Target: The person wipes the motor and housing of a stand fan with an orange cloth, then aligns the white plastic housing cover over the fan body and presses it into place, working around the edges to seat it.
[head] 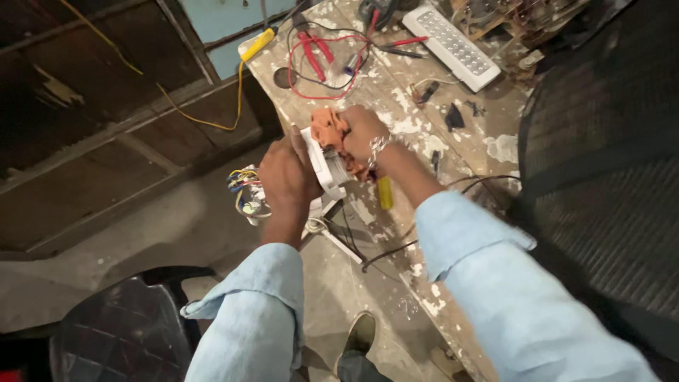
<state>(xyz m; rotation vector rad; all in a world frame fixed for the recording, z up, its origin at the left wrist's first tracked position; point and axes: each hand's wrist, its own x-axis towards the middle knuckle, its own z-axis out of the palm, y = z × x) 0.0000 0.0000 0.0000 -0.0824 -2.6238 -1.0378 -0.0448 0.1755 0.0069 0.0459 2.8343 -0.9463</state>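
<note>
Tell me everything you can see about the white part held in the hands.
The white part looks like a flat moulded plastic housing, tilted on edge over the near edge of the paint-spattered wooden bench. The left hand grips its left side; the right hand presses a crumpled orange rag against its top. A bundle of coloured wires hangs beside it on the left; whether they join it is unclear.

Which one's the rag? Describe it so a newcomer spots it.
Start at the paint-spattered workbench. At its near edge, the right hand presses a crumpled orange rag against a white plastic part. It is the only soft orange thing there.
</note>
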